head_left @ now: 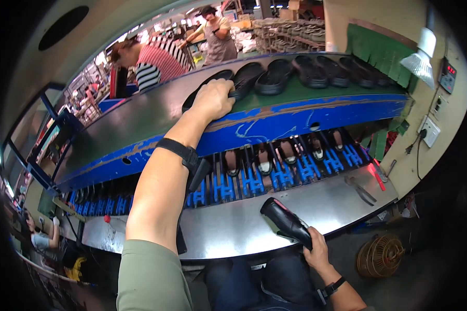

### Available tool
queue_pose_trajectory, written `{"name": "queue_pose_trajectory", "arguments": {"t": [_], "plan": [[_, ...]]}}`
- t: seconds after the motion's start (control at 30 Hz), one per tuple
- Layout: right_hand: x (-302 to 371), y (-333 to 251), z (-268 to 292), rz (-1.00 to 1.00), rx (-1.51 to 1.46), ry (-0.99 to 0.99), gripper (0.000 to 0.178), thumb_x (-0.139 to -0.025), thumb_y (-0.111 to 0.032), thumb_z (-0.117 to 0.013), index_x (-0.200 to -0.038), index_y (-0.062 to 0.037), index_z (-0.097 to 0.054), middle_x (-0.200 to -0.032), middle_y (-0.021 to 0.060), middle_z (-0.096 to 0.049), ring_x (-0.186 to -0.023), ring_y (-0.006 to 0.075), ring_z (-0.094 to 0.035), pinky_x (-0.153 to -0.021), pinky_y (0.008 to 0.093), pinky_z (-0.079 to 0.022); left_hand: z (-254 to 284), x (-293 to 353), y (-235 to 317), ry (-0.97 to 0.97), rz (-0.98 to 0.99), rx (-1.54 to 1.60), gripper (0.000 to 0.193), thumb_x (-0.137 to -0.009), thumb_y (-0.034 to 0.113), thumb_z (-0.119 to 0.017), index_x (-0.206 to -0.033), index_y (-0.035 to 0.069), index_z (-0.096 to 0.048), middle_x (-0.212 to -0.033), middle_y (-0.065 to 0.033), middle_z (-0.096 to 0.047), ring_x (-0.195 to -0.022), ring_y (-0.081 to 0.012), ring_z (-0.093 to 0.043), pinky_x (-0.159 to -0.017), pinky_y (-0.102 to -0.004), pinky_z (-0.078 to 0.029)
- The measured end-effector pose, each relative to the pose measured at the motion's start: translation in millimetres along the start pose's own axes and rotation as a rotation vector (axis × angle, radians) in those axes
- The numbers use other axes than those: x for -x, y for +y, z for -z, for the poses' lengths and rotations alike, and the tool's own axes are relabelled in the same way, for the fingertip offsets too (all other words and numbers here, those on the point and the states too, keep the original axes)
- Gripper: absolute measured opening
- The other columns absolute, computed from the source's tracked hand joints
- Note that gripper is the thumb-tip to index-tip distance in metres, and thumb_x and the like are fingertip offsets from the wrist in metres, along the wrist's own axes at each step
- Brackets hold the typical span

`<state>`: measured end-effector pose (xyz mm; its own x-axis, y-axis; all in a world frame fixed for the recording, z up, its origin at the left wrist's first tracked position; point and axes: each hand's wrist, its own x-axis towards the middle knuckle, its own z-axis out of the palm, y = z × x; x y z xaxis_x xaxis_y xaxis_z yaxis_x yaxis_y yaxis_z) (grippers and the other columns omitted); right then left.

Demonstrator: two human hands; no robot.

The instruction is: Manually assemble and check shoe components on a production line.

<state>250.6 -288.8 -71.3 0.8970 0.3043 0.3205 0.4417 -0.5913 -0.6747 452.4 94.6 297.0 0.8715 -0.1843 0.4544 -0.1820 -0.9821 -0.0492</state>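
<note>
My left hand (213, 99) reaches up to the green conveyor belt, its fingers closed over the near end of a black shoe sole (191, 97). Part of that sole is hidden behind the hand. Close by on the right lies another black sole (247, 78), with several more in a row along the belt. Low over the metal ledge (218, 233), my right hand (317, 250) grips a glossy black shoe upper (284, 216) by one end. The upper's other end points up and left, with a small reddish patch there.
Below the belt's blue side rail (285, 122), blue racks (254, 181) carry several brown and white pieces. Pliers (360, 191) and a red-handled tool (377, 178) lie on the ledge's right. A lamp (421, 62) hangs at right. A wicker basket (380, 255) stands below. Other people work beyond the belt.
</note>
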Motion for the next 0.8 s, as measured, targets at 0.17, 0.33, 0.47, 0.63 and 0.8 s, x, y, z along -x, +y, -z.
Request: {"name": "queue_pose_trajectory", "arguments": {"t": [0.17, 0.33, 0.47, 0.63, 0.8], "plan": [[-4.2, 15.3, 11.5, 0.084, 0.032, 0.03, 0.073, -0.071, 0.0, -0.075, -0.139, -0.0069, -0.049, -0.135, 0.0209, -0.057, -0.123, 0.0419, -0.056, -0.101, 0.0474, -0.049, 51.7, 60.0, 87.4, 0.175, -0.055, 0.335, 0.024, -0.081, 0.019, -0.077, -0.095, 0.003, -0.067, -0.089, -0.0156, -0.066, -0.084, -0.0344, -0.065, -0.075, -0.0415, -0.051], [-46.7, -18.9, 68.2, 0.155, 0.162, -0.099, 0.057, -0.07, -0.01, -0.08, -0.124, -0.0045, -0.061, -0.099, 0.0175, -0.068, -0.092, 0.0403, -0.064, -0.082, 0.0476, -0.051, 92.3, 240.8, 202.1, -0.099, -0.463, 0.196, 0.023, -0.071, 0.014, -0.081, -0.084, 0.006, -0.064, -0.073, -0.0102, -0.059, -0.063, -0.0308, -0.059, -0.059, -0.0418, -0.048], [-62.6, -125.6, 132.9, 0.462, -0.033, 0.115, 0.047, -0.073, -0.023, -0.085, -0.113, -0.0041, -0.066, -0.092, 0.0177, -0.068, -0.082, 0.0379, -0.064, -0.077, 0.0445, -0.052, 24.5, 445.6, 269.2, -0.297, -0.238, 0.512, 0.022, -0.08, 0.021, -0.078, -0.081, 0.007, -0.061, -0.071, -0.0089, -0.054, -0.063, -0.0289, -0.061, -0.055, -0.0399, -0.05], [-17.7, -123.5, 105.1, -0.024, -0.8, -0.393, 0.038, -0.086, -0.019, -0.077, -0.116, 0.0, -0.065, -0.108, 0.0099, -0.07, -0.102, 0.0166, -0.064, -0.093, 0.0326, -0.051, -71.4, 545.2, 262.6, -0.288, 0.147, 0.82, 0.012, -0.086, 0.014, -0.073, -0.087, 0.004, -0.067, -0.08, -0.0126, -0.065, -0.075, -0.0326, -0.067, -0.066, -0.0412, -0.055], [52.6, -115.2, 55.9, -0.242, -0.898, -0.495, 0.042, -0.093, -0.027, -0.071, -0.123, 0.0018, -0.062, -0.115, 0.0081, -0.067, -0.107, 0.0154, -0.061, -0.096, 0.0321, -0.049, -96.3, 528.4, 170.3, 0.461, 0.807, 0.391, 0.036, -0.08, 0.019, -0.081, -0.107, -0.001, -0.068, -0.103, -0.0092, -0.065, -0.105, -0.0286, -0.061, -0.091, -0.0384, -0.05]]}}
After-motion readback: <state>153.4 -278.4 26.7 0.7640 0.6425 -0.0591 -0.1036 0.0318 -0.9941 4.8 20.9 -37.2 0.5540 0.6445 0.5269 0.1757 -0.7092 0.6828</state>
